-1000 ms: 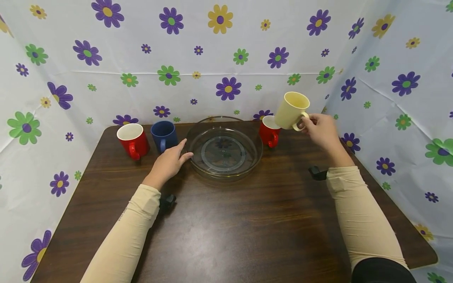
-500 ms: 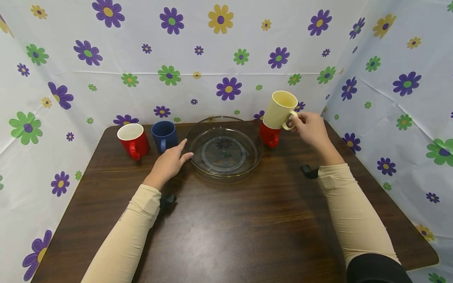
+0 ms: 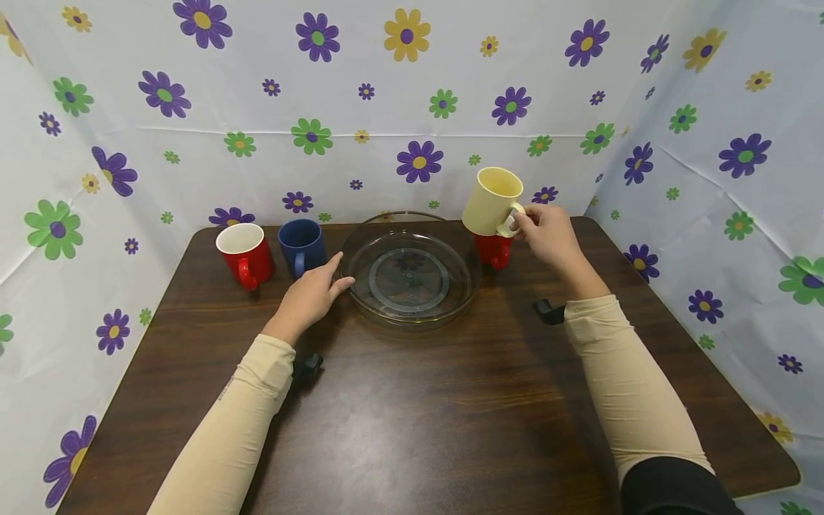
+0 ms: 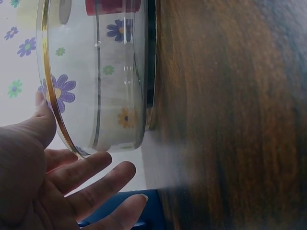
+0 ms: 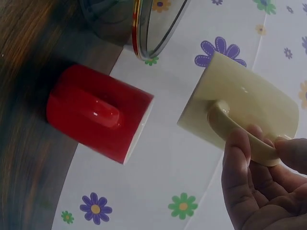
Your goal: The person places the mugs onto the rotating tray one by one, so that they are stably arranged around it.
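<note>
My right hand (image 3: 546, 232) pinches the handle of a pale yellow mug (image 3: 491, 204), held in the air, tilted, its mouth up. In the head view it overlaps a red mug (image 3: 493, 252); the right wrist view shows a gap between the yellow mug (image 5: 244, 98) and the upright red mug (image 5: 98, 112). A round clear glass dish (image 3: 412, 315) stands at the table's back middle. My left hand (image 3: 307, 300) is at its left side, fingers extended; in the left wrist view the thumb and index finger meet the dish's rim (image 4: 45, 62). Nothing is visible inside the dish.
Left of the dish, near the left hand, a blue mug (image 3: 302, 243) and a second red mug (image 3: 246, 254) stand upright on the dark wooden table (image 3: 412, 415). A white flower-patterned sheet (image 3: 257, 64) hangs behind the table and along its sides.
My right hand has carried the yellow mug leftward, from the right of the red mug to a spot above it. The left hand and the dish have stayed in place.
</note>
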### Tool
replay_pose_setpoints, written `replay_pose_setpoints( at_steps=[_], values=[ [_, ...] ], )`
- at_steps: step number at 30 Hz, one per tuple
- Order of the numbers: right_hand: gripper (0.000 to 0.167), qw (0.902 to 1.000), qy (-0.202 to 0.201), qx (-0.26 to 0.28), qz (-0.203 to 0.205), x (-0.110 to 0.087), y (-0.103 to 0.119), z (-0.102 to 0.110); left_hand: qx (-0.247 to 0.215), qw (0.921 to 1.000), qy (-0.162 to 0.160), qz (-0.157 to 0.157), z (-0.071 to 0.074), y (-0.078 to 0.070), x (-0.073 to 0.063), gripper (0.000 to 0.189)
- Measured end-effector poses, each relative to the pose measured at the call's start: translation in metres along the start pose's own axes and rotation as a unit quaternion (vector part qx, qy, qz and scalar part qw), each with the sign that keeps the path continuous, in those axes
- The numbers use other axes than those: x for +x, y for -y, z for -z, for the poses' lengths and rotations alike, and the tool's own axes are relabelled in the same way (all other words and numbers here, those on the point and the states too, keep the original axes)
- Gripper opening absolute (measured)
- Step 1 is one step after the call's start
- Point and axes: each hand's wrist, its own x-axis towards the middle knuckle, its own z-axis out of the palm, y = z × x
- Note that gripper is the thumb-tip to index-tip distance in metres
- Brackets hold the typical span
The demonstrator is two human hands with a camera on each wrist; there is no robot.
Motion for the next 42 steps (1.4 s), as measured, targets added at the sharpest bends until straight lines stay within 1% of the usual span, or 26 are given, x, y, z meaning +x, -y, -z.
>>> replay_pose_setpoints(
  at_steps=[5, 12, 20, 32, 39, 42],
  values=[
    [0.033, 0.9999, 0.014, -0.003, -0.003, 0.003, 0.003, -0.006, 0.002, 1.0000, 0.000, 0.002, 0.000, -0.001, 0.000, 0.072],
    [0.031, 0.9994, 0.032, 0.010, -0.006, 0.009, 0.007, -0.017, 0.003, 1.0000, 0.000, 0.002, 0.001, -0.002, 0.000, 0.072],
    [0.028, 0.9991, 0.039, -0.009, 0.011, 0.016, 0.008, -0.027, 0.002, 1.0000, 0.001, 0.005, 0.001, -0.002, 0.000, 0.071],
    [0.026, 0.9987, 0.045, -0.018, 0.012, 0.025, 0.009, -0.039, -0.002, 1.0000, 0.001, 0.008, 0.001, -0.002, -0.001, 0.071],
    [0.028, 0.9974, 0.064, -0.028, 0.017, 0.033, 0.010, -0.047, -0.005, 0.9999, 0.002, 0.009, 0.001, -0.002, -0.001, 0.072],
    [0.027, 0.9969, 0.066, -0.038, 0.020, 0.037, 0.012, -0.051, -0.006, 0.9999, 0.000, 0.008, 0.000, -0.002, -0.001, 0.071]
  ],
)
